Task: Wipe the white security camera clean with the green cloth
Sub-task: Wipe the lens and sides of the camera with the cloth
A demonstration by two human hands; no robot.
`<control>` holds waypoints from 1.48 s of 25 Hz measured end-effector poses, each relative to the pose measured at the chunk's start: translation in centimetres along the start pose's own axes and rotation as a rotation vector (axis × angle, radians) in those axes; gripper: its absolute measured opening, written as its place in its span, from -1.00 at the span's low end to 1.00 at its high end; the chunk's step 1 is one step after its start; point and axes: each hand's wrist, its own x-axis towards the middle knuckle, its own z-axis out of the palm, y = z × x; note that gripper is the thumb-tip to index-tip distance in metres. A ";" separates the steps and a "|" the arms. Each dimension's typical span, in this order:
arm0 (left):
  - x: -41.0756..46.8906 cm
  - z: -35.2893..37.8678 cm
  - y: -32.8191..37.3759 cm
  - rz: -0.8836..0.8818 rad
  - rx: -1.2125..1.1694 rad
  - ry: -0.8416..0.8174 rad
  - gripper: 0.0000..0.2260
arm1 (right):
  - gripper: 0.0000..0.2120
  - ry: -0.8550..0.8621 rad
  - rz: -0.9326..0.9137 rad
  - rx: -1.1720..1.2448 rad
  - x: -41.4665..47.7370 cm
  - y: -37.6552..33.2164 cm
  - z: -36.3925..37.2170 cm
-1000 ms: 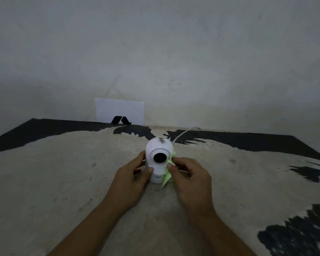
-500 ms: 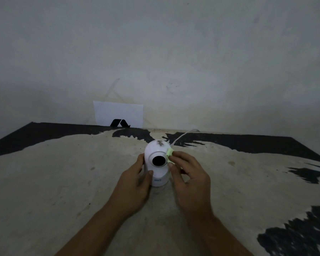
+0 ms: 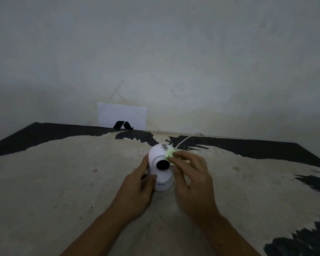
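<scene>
A white security camera [image 3: 160, 174] with a round black lens stands upright on the worn table [image 3: 63, 182]. A dark smudge of dirt sits on top of its dome. My left hand [image 3: 137, 191] grips its base from the left side. My right hand [image 3: 190, 174] pinches a small green cloth [image 3: 169, 155] and presses it against the upper right of the dome, just above the lens. Most of the cloth is hidden under my fingers.
A thin white cable [image 3: 187, 139] runs from behind the camera to the table's back edge. A white card with a black logo [image 3: 122, 117] leans on the wall at the back. The tabletop is black with large worn pale patches.
My right hand has moved the green cloth up from the camera's lower right side to the upper right of the dome. My left hand has kept its hold on the base.
</scene>
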 end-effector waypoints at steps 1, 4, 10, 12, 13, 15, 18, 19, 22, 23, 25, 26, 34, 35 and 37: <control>0.0 0.0 0.0 -0.004 -0.009 -0.006 -0.46 | -0.73 -0.018 -0.032 -0.030 0.2 0.1 0.1; 0.0 0.0 -0.1 -0.002 -0.009 -0.011 -0.45 | -0.70 -0.043 0.047 0.027 1.2 -0.2 0.5; 0.0 0.0 0.0 0.006 -0.022 0.004 -0.47 | -0.70 -0.032 0.411 0.121 0.9 0.3 0.1; 0.0 0.0 0.0 0.005 -0.019 0.000 -0.48 | -0.70 0.012 0.312 0.122 0.8 0.0 0.0; 0.1 0.0 0.0 0.000 -0.013 -0.001 -0.48 | -0.72 0.025 0.230 0.120 1.0 -0.3 -0.1; 0.2 0.1 -0.1 -0.025 0.007 -0.003 -0.47 | -0.75 0.005 0.060 0.113 1.2 -0.8 0.3; 0.2 0.1 -0.1 -0.011 -0.004 -0.001 -0.48 | -0.74 -0.019 0.094 0.170 1.5 -1.0 0.9; 0.1 0.1 -0.1 0.002 -0.014 -0.001 -0.48 | -0.75 -0.014 0.175 0.205 1.6 -1.0 0.9; 0.0 -0.1 0.1 0.000 -0.005 0.008 -0.47 | -0.70 -0.014 0.366 0.224 1.8 -0.7 0.7; 0.0 -0.1 0.0 -0.002 -0.002 0.010 -0.47 | -0.70 -0.007 0.393 0.204 1.7 -0.6 0.5; 0.0 -0.1 0.0 0.006 -0.006 0.010 -0.47 | -0.70 0.020 0.384 0.161 1.5 -0.5 0.4; -0.1 -0.1 0.0 0.012 -0.010 0.010 -0.48 | -0.71 0.028 0.351 0.163 1.3 -0.6 0.4; 0.1 0.0 -0.2 0.004 0.018 0.013 -0.46 | -0.71 -0.046 0.446 0.226 1.8 -0.3 0.6; 0.1 0.1 -0.2 0.009 0.020 0.012 -0.46 | -0.72 -0.041 0.442 0.205 1.6 -0.2 0.4; 0.1 0.1 -0.3 0.015 0.028 0.013 -0.47 | -0.73 -0.028 0.379 0.218 1.5 -0.4 0.3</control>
